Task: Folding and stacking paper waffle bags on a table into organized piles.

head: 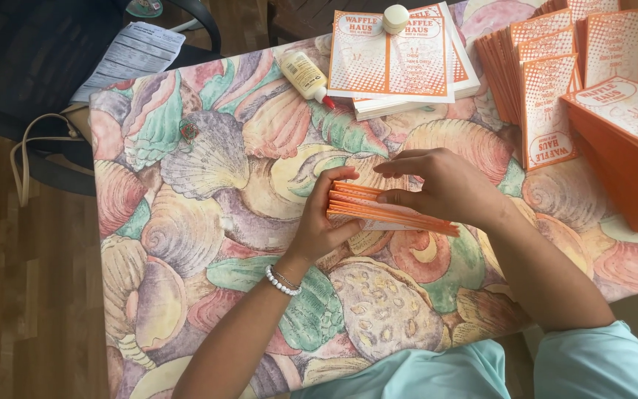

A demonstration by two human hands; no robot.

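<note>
One small stack of orange folded cards (385,210) is held at the table's middle, clasped from the left by the left hand (324,222) and pressed from above by the right hand (444,185). One glue bottle (306,76), one round white cap (395,17) and several card piles (629,148) are seen behind, well apart. The shell-patterned tablecloth (208,185) lies beneath.

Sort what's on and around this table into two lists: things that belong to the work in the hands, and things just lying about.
In use:
- left hand and right hand, both gripping the small stack of orange folded cards
- standing rows of orange cards
- flat printed sheets
- glue bottle

Lying about:
- white paper form on the black chair
- bag strap
- shell-pattern tablecloth
</note>
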